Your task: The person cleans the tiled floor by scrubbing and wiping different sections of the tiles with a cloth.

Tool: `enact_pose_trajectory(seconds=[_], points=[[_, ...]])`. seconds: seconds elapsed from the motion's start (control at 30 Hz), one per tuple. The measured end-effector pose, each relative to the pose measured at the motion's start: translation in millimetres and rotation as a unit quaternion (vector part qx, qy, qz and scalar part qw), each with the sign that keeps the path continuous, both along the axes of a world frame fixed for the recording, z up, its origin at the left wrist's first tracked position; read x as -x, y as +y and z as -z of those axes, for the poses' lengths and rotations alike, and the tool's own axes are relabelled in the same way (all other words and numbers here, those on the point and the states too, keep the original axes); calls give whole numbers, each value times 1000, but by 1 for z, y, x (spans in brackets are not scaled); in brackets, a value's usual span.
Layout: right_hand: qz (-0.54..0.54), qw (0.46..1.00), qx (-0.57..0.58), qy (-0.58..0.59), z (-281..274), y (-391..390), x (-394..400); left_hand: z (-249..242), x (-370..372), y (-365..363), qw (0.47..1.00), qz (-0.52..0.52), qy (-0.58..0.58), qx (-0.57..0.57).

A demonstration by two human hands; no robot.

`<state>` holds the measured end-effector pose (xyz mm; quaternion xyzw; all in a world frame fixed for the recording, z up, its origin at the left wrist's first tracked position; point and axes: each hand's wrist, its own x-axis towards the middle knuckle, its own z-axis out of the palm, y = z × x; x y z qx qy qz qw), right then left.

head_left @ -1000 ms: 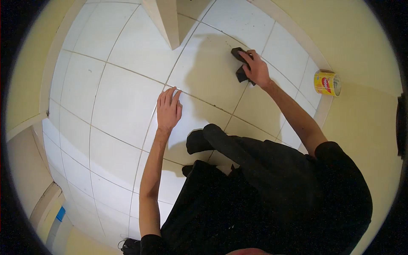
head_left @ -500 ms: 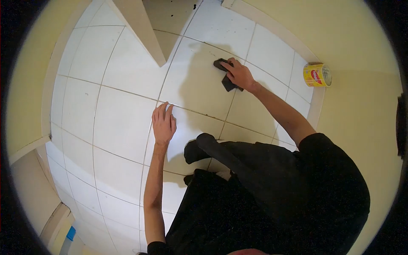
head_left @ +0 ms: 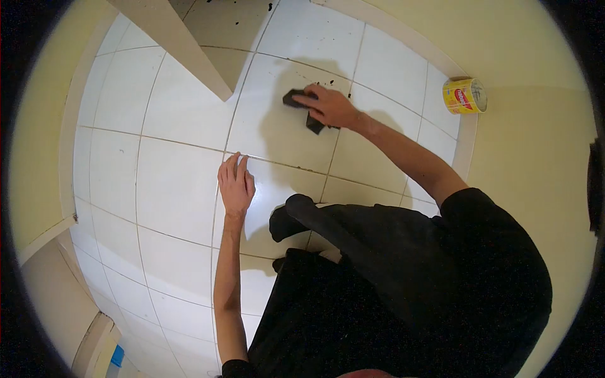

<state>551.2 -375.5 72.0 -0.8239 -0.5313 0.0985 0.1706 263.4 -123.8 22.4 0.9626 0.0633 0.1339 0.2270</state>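
Note:
My right hand (head_left: 332,107) is closed on a dark, folded cloth (head_left: 316,121) and presses it against the white tiled floor (head_left: 183,183). Part of the cloth sticks out past the fingertips, and the rest is hidden under the palm. Small black bits (head_left: 332,82) lie on the tile beside the knuckles. Further left, my left hand (head_left: 236,186) rests on the floor with its fingers stretched out, holding nothing. Its fingertips touch near a grout line.
A yellow tin (head_left: 465,96) with a red label stands against the right wall. A beige door edge (head_left: 214,79) juts in from the top. More dark specks (head_left: 270,7) lie beyond it. Something blue (head_left: 117,356) shows at the lower left.
My right hand has slid the cloth leftward across the tile. Black bits now show beside it. My left hand keeps its place on the floor; the view has shifted slightly.

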Motion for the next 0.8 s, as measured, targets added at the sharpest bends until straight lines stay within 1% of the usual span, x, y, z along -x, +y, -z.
enact_pose_trajectory(seconds=[0.1,0.23,0.33,0.43,0.57,0.6,0.63,0.7,0.77,0.8], points=[[-94,994,7,-50,32,-8,8,0,0,0,1000,2,1,0],[-68,996,-3,-64,43,-11,6,-2,-1,-1,1000,-5,1,11],[8,995,47,-83,34,-15,0,-5,-1,-2,1000,-3,3,16],[148,986,25,-71,33,-19,-14,-4,0,-1,1000,-2,6,12],[283,958,-14,-42,27,-12,-26,-2,2,2,1000,-5,-1,12],[284,957,-56,-31,24,-9,-26,-1,1,0,1000,-3,-2,16],[285,955,-71,-50,24,-3,-25,-1,-1,-1,1000,-5,-3,17],[263,960,-87,-26,19,7,-19,-1,0,0,1000,-7,-3,18],[247,963,-92,-51,20,23,-8,-2,0,0,1000,-3,2,17],[233,968,-89,-39,14,32,-3,-1,-1,0,1000,0,-3,16]])
